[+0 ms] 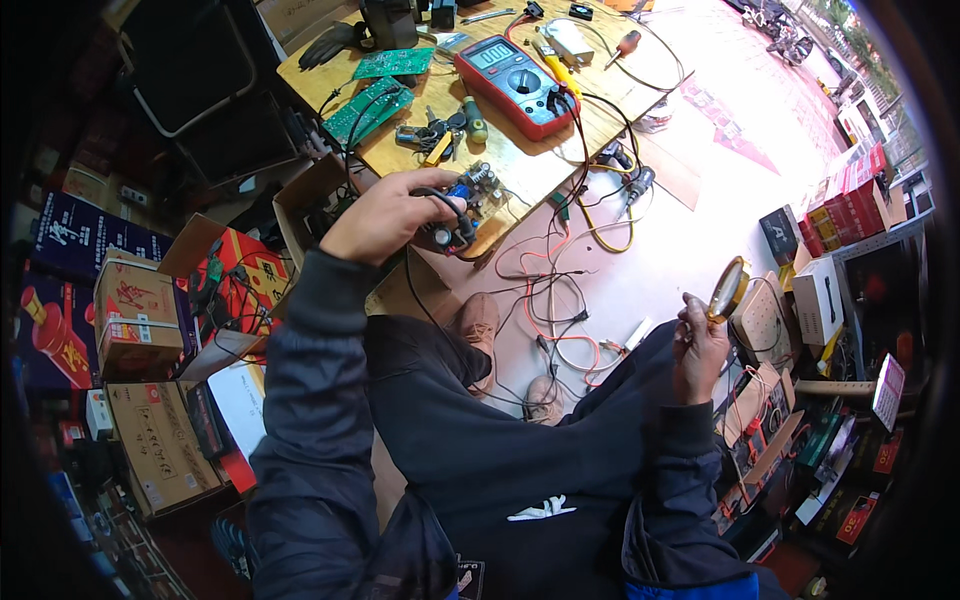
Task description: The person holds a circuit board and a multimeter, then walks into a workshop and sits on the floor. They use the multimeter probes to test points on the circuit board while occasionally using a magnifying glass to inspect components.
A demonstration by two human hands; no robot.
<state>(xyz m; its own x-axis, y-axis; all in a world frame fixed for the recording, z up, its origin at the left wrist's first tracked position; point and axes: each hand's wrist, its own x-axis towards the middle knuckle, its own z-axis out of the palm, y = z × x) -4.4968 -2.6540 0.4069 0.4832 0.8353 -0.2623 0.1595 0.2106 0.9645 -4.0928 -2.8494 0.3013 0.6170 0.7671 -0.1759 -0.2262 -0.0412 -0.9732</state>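
Note:
At the near corner of the wooden table [545, 165], my left hand [390, 215] is closed on a small circuit board [480, 190] crowded with electronic parts. A black cable loops over its fingers, and the hand hides part of the board. Away to the right, above my knee, my right hand [698, 350] is closed around the handle of a magnifying glass [729, 290]. Its round, gold-coloured rim is tilted upward. Beyond the left hand lie a bunch of keys [437, 135] and a green-handled tool [475, 122].
A red multimeter [520, 88] with leads lies on the table, beside green circuit boards [368, 110] and a screwdriver [625, 45]. Tangled wires [545, 300] hang to the floor by my shoes [480, 325]. Cardboard boxes [140, 305] stand at left; a cluttered shelf [835, 387] stands right.

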